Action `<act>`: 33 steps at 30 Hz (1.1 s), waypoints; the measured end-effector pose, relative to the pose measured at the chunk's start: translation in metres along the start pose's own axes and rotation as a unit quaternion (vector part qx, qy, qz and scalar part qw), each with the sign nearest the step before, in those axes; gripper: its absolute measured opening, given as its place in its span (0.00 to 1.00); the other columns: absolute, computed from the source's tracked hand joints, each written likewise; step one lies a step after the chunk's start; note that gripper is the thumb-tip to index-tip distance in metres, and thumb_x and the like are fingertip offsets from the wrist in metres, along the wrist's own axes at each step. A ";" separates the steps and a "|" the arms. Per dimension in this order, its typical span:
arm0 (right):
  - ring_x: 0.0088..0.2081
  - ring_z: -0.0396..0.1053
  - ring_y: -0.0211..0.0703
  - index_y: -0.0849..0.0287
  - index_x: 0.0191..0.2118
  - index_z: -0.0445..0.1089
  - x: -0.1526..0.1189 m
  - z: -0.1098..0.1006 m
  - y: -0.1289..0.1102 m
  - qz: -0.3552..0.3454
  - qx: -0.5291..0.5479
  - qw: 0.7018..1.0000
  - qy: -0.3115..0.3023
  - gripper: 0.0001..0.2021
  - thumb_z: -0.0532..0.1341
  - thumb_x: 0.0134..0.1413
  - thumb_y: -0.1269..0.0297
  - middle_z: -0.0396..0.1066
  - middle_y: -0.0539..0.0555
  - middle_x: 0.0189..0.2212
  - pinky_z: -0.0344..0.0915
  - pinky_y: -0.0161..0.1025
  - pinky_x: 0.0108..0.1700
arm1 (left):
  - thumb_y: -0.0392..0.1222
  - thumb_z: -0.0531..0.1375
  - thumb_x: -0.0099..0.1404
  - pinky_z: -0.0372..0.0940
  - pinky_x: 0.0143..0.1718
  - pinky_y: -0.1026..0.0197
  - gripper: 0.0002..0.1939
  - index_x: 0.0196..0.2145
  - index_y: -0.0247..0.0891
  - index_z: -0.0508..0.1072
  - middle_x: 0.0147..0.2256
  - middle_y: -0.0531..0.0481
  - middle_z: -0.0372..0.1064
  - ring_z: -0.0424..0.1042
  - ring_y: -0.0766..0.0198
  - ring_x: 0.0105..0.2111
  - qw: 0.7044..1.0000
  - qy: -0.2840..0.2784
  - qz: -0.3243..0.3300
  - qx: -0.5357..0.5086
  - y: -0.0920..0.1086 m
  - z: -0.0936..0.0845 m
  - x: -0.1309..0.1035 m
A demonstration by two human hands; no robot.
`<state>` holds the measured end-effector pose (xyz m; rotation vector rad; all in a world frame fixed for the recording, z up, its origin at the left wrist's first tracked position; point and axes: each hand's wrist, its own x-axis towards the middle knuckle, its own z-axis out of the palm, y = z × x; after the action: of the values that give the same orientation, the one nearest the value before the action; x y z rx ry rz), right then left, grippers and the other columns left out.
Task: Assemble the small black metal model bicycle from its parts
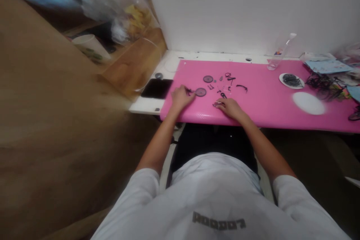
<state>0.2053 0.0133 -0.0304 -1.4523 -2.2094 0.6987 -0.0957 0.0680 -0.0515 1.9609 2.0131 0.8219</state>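
Note:
On the pink mat [267, 101] lie small dark parts. My left hand [182, 98] has its fingers curled around a small dark part [190, 91], beside a spoked wheel [200, 92]. Another wheel [208, 79] lies farther back. My right hand [228, 107] rests near the front edge, its fingertips pinching a thin, small part [217, 103] too tiny to identify. Just beyond those fingers is a dark oblong piece [223, 95]. Between and behind my hands are several small pieces, including a dark frame-like part [230, 78] and a curved strip [242, 87].
A white dish of dark parts [291, 81], a white oval [308, 103] and a clear bottle [281, 52] are at the right, near a pile of dark miniature bicycles [323, 86]. A black phone-like slab [156, 88] lies left of the mat. A white wall [239, 11] stands behind.

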 end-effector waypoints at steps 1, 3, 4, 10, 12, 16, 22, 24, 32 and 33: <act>0.57 0.81 0.59 0.52 0.53 0.84 0.000 0.000 0.000 0.002 -0.006 1.000 0.003 0.10 0.67 0.71 0.64 0.85 0.57 0.55 0.72 0.51 0.59 | 0.61 0.69 0.66 0.59 0.63 0.29 0.28 0.53 0.38 0.75 0.50 0.30 0.79 0.72 0.29 0.56 1.000 0.000 0.004 0.011 -0.001 0.000 0.000; 0.58 0.80 0.60 0.52 0.53 0.83 0.000 -0.001 0.001 0.004 -0.017 1.000 0.000 0.10 0.67 0.71 0.64 0.84 0.58 0.56 0.72 0.52 0.61 | 0.61 0.68 0.67 0.58 0.63 0.28 0.28 0.54 0.36 0.75 0.49 0.28 0.79 0.72 0.28 0.56 0.999 -0.003 0.017 0.038 -0.001 0.000 -0.001; 0.59 0.80 0.60 0.53 0.54 0.83 0.000 -0.002 0.001 0.004 -0.019 1.000 -0.003 0.11 0.67 0.71 0.64 0.83 0.58 0.57 0.71 0.52 0.61 | 0.61 0.67 0.68 0.58 0.63 0.28 0.28 0.54 0.35 0.75 0.49 0.27 0.79 0.72 0.28 0.56 0.998 -0.003 0.022 0.050 -0.001 0.000 -0.001; 0.57 0.81 0.58 0.51 0.54 0.83 -0.002 -0.002 0.002 0.007 -0.029 1.000 0.003 0.11 0.66 0.72 0.63 0.84 0.57 0.56 0.72 0.49 0.59 | 0.59 0.63 0.72 0.58 0.63 0.28 0.26 0.54 0.33 0.75 0.47 0.25 0.79 0.72 0.27 0.55 0.995 0.000 0.035 0.089 -0.001 0.000 -0.001; 0.56 0.81 0.59 0.53 0.59 0.81 -0.002 -0.003 0.001 0.018 -0.048 0.999 0.011 0.15 0.66 0.72 0.62 0.84 0.59 0.56 0.72 0.49 0.58 | 0.58 0.62 0.72 0.59 0.62 0.30 0.24 0.53 0.34 0.76 0.47 0.26 0.80 0.73 0.29 0.54 0.994 -0.007 0.041 0.096 -0.001 -0.001 0.000; 0.57 0.80 0.60 0.56 0.61 0.79 -0.002 -0.005 0.001 0.034 -0.090 0.995 0.005 0.16 0.65 0.74 0.59 0.83 0.61 0.58 0.71 0.47 0.57 | 0.49 0.63 0.69 0.60 0.61 0.36 0.18 0.52 0.38 0.76 0.50 0.33 0.81 0.75 0.35 0.53 0.993 -0.039 0.060 0.091 -0.002 -0.008 0.002; 0.57 0.80 0.57 0.57 0.56 0.81 -0.001 -0.006 -0.002 0.041 -0.091 0.995 -0.003 0.13 0.65 0.74 0.60 0.84 0.59 0.56 0.71 0.44 0.56 | 0.40 0.62 0.70 0.59 0.61 0.38 0.13 0.52 0.42 0.75 0.51 0.37 0.81 0.75 0.38 0.56 0.995 -0.035 0.076 0.048 -0.004 -0.011 0.003; 0.56 0.81 0.57 0.57 0.56 0.81 -0.001 -0.007 -0.001 0.045 -0.092 0.995 -0.001 0.13 0.65 0.74 0.60 0.84 0.60 0.55 0.71 0.45 0.55 | 0.40 0.61 0.72 0.58 0.62 0.38 0.10 0.50 0.42 0.76 0.51 0.37 0.81 0.75 0.40 0.56 0.996 -0.020 0.084 0.029 -0.005 -0.011 0.002; 0.55 0.81 0.56 0.56 0.55 0.83 -0.003 -0.011 0.003 0.028 -0.098 0.995 -0.003 0.13 0.65 0.73 0.59 0.84 0.60 0.55 0.71 0.44 0.54 | 0.41 0.68 0.72 0.62 0.59 0.41 0.08 0.47 0.40 0.83 0.47 0.40 0.80 0.77 0.48 0.47 0.987 0.061 0.129 -0.068 -0.004 -0.012 0.004; 0.54 0.81 0.56 0.56 0.55 0.83 -0.003 -0.011 0.002 0.030 -0.107 0.994 -0.003 0.13 0.65 0.74 0.59 0.84 0.61 0.54 0.71 0.43 0.53 | 0.42 0.69 0.72 0.63 0.58 0.43 0.08 0.47 0.40 0.83 0.46 0.41 0.79 0.77 0.50 0.45 0.984 0.074 0.135 -0.091 -0.003 -0.013 0.004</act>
<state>0.2144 0.0134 -0.0227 -1.6256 -2.3131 0.4967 -0.1050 0.0692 -0.0415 2.1483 1.6926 1.2005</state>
